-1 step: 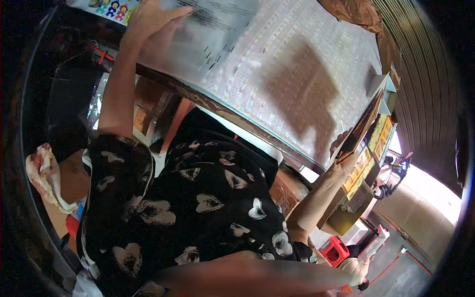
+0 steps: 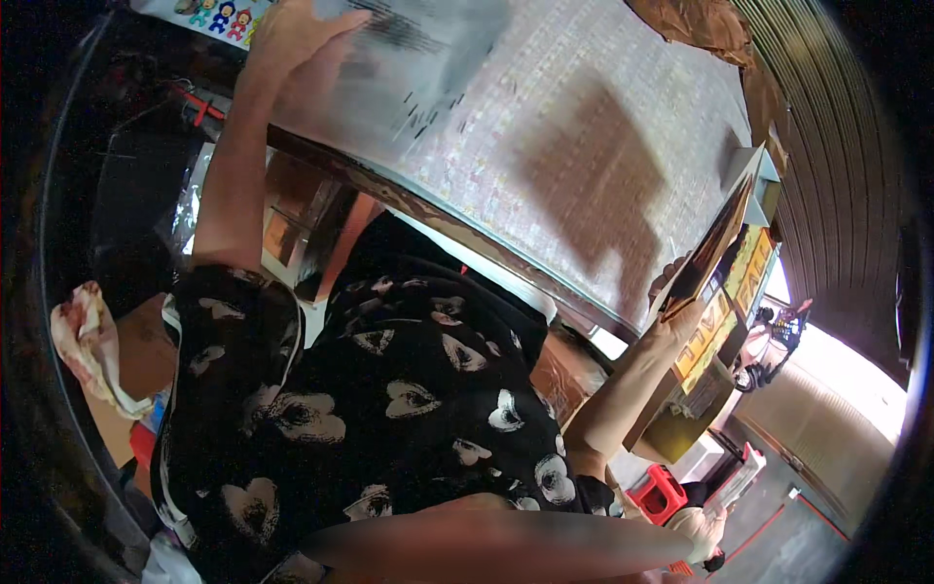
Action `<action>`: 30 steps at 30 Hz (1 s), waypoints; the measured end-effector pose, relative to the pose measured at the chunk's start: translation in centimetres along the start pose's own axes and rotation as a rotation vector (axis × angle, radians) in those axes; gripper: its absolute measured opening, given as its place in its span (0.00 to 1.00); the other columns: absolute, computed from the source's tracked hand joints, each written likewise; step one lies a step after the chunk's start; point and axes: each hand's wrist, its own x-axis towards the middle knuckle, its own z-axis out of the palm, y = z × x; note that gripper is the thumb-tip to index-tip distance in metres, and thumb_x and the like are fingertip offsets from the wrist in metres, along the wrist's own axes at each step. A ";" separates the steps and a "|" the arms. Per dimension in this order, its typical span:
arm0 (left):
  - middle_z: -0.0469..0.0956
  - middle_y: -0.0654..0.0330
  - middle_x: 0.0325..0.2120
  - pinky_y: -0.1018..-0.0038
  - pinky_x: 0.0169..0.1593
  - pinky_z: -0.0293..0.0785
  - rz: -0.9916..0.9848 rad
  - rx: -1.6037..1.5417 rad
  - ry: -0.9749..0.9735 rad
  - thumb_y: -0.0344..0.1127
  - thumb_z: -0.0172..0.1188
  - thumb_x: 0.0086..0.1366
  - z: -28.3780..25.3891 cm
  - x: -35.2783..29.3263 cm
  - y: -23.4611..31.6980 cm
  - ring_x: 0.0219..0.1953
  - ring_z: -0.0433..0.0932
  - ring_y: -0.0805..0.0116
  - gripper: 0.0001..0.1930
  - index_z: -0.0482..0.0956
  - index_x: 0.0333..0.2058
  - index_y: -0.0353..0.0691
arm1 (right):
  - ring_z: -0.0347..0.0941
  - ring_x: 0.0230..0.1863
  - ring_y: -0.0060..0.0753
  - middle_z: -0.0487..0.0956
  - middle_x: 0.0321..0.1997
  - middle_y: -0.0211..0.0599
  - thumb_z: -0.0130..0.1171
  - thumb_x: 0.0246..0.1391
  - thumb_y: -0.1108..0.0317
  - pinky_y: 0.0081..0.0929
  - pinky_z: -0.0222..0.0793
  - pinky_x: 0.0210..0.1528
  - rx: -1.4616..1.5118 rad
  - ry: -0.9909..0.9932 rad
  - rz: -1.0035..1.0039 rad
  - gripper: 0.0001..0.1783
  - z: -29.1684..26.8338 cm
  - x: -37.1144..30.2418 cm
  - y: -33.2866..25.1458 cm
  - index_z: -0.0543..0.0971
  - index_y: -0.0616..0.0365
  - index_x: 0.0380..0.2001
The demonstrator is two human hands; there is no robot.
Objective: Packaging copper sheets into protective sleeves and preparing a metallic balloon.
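Note:
At the far left of the table, my left hand (image 2: 294, 41) rests on a thin, see-through sheet (image 2: 413, 73) with dark print. Its thumb is stretched out to the right; the fingertips are partly cut off by the upper edge. My right hand (image 2: 681, 316) grips a flat piece of cardboard (image 2: 715, 248), brown on the face I see and tilted upright beside the table's right end. The fingers curl round its far side, with the thumb on the near side. Its dark shadow falls across the pale, patterned tabletop (image 2: 486, 161).
A strip of colourful cartoon figures (image 2: 226, 19) lies at the far left. Crumpled brown paper (image 2: 705, 29) sits at the far right edge. Yellow-labelled boxes (image 2: 705, 341) stand right of my arm. Farther off are a red stool (image 2: 660, 493) and another person (image 2: 702, 530).
The thumb of my left hand has shifted slightly left, and the see-through sheet under it has moved a little. My right hand and the cardboard look unmoved.

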 end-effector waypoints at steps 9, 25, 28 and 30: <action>0.77 0.46 0.60 0.59 0.62 0.74 0.164 0.157 0.077 0.53 0.59 0.73 1.8 0.8 -7.7 0.60 0.78 0.51 0.33 0.68 0.68 0.39 | 0.55 0.24 0.17 0.62 0.27 0.20 0.60 0.64 0.58 0.15 0.54 0.24 -0.098 0.451 -0.084 0.13 4.6 0.4 1.5 0.76 0.55 0.43; 0.82 0.61 0.45 0.78 0.49 0.75 0.220 -1.611 -1.040 0.39 0.57 0.77 2.9 -11.7 26.0 0.46 0.77 0.80 0.21 0.74 0.61 0.31 | 0.67 0.69 0.41 0.69 0.70 0.42 0.50 0.72 0.54 0.37 0.66 0.70 -0.400 0.173 -0.277 0.32 5.0 -1.8 4.6 0.61 0.55 0.73; 0.79 0.68 0.37 0.80 0.42 0.72 0.285 -1.501 -1.062 0.34 0.52 0.78 3.8 -12.6 26.5 0.39 0.72 0.85 0.17 0.75 0.60 0.33 | 0.66 0.68 0.36 0.68 0.71 0.39 0.45 0.75 0.51 0.34 0.66 0.70 -0.312 0.235 -0.189 0.31 4.9 -2.9 4.2 0.61 0.55 0.73; 0.77 0.69 0.36 0.81 0.41 0.70 0.283 -1.532 -1.067 0.33 0.51 0.78 3.5 -12.6 26.5 0.38 0.71 0.85 0.16 0.75 0.59 0.33 | 0.68 0.65 0.35 0.71 0.67 0.39 0.49 0.72 0.55 0.33 0.68 0.67 -0.288 0.167 -0.164 0.28 5.0 -5.7 5.8 0.65 0.56 0.69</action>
